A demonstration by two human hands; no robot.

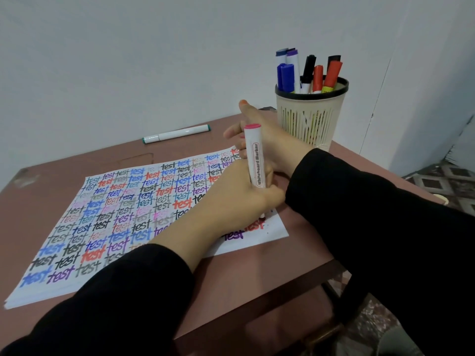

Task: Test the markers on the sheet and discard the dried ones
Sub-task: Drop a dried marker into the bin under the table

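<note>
Brown desk (pixel 295 253). On it a sheet (pixel 275 231), crowded with coloured "test" scrawls. Slatted cup (pixel 308 119) at the far right corner, stuffed with markers (pixel 308 73). Left hand (pixel 231 201): fingers wrapped round the lower barrel of a whiteboard marker (pixel 253 155), upright, tip down near the sheet's right edge. Right hand (pixel 264 140) behind it, thumb up; fingers partly hidden, cannot tell their state. Marker likely light, stiff, slick plastic; best held low on the barrel. Teal marker (pixel 177 134) lies apart beyond the sheet.

I read "Whiteboard Marker" in red letters, running lengthwise on the white plastic marker with a pink end (pixel 254 160). Across the white paper sheet (pixel 123 201) the handwritten word "test" repeats in rows: black, blue, red, purple, pink, grey.
</note>
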